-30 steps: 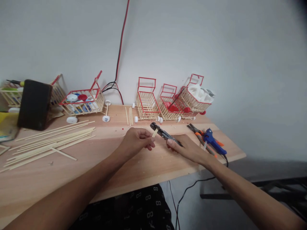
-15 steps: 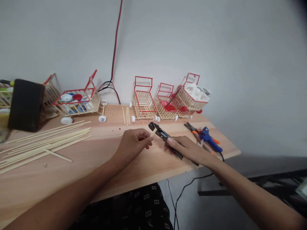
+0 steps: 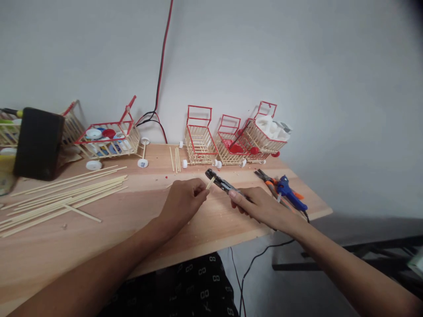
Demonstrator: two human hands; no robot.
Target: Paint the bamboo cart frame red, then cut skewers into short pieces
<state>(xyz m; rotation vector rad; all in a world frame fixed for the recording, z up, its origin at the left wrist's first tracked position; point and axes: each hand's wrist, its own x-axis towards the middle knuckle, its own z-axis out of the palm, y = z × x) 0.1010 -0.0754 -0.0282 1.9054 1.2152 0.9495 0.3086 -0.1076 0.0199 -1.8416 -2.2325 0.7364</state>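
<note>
My left hand [image 3: 187, 197] is closed, pinching a short piece of wooden stick [image 3: 210, 182] between thumb and fingers. The stick's far end lies at the jaws of a pair of dark metal pliers [image 3: 220, 182]. Wrapped around the pliers' handles is my right hand [image 3: 253, 201], its thumb on top. The two hands are close together above the wooden table, a little in front of a small stick-built cart [image 3: 200, 143] with a red rim and white wheels.
Long wooden sticks [image 3: 69, 193] lie on the left of the table [image 3: 145, 237]; several short sticks [image 3: 177, 159] lie at the back. More little carts [image 3: 109, 141] line the wall. A blue glue gun [image 3: 290, 193] and orange-handled pliers [image 3: 267, 178] sit on the right. A dark block [image 3: 38, 144] stands far left.
The pliers' handles, spread apart before, have come together in my right hand. My left hand still pinches the stick at the jaws, its fingers curled in more.
</note>
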